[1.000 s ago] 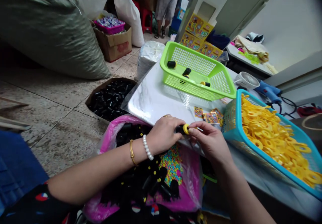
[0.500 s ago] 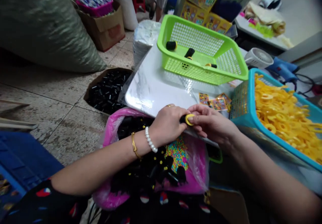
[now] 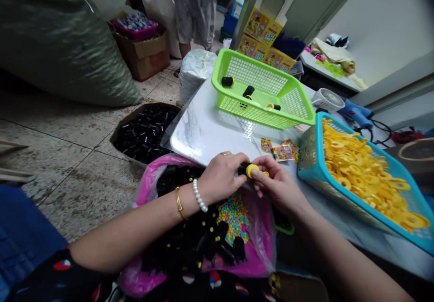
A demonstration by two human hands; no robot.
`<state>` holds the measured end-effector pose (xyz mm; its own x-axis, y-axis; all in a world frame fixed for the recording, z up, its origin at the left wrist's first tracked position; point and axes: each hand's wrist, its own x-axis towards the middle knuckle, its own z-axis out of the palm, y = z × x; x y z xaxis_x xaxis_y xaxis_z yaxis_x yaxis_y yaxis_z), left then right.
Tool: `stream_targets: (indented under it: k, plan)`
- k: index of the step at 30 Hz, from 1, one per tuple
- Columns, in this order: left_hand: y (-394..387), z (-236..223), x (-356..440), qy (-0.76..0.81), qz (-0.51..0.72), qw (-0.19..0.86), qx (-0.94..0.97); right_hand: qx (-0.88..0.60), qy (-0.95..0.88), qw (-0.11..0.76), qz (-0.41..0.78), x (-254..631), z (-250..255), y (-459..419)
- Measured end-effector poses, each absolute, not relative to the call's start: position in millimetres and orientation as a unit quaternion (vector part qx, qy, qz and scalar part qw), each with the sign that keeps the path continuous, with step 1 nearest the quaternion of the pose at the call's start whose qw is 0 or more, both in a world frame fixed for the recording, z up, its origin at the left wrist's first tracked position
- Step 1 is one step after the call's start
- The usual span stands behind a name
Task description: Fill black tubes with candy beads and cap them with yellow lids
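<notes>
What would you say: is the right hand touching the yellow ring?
Touching: the head view shows the right hand with its fingertips on the yellow ring, which sits on a black tube.

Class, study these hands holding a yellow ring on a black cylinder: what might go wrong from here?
The yellow plastic ring may slip off the black cylinder and fall into the pink plastic bag below. The heaped turquoise plastic basket of yellow rings, close to the right hand, might spill if knocked.
</notes>
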<state>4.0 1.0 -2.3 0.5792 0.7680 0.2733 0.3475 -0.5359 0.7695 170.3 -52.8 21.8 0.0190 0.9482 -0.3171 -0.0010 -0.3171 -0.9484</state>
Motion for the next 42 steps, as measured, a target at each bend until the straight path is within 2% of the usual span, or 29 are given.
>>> stream_targets:
  k: [7, 11, 19, 26, 31, 38, 42]
  plan:
    - [-1, -9, 5, 0.352, 0.319, 0.337, 0.813, -0.597, -0.333, 0.37, 0.629, 170, 31, -40]
    - [-1, -3, 5, 0.359, 0.318, 0.343, 0.808, -0.588, -0.343, 0.379, 0.627, 168, 29, -37]
    - [-6, 12, 6, 0.371, 0.305, 0.428, 0.766, -0.546, -0.334, 0.358, 0.68, 177, 26, -38]
    - [-13, 5, 14, 0.388, 0.309, 0.449, 0.743, -0.578, -0.403, 0.325, 0.631, 175, 22, -37]
    - [-14, -1, 16, 0.42, 0.324, 0.417, 0.738, -0.622, -0.45, 0.344, 0.541, 162, 23, -34]
    - [-13, 0, 10, 0.362, 0.326, 0.459, 0.743, -0.561, -0.429, 0.411, 0.576, 170, 14, -39]
    - [-11, 1, 7, 0.349, 0.322, 0.471, 0.743, -0.571, -0.424, 0.409, 0.572, 169, 17, -38]
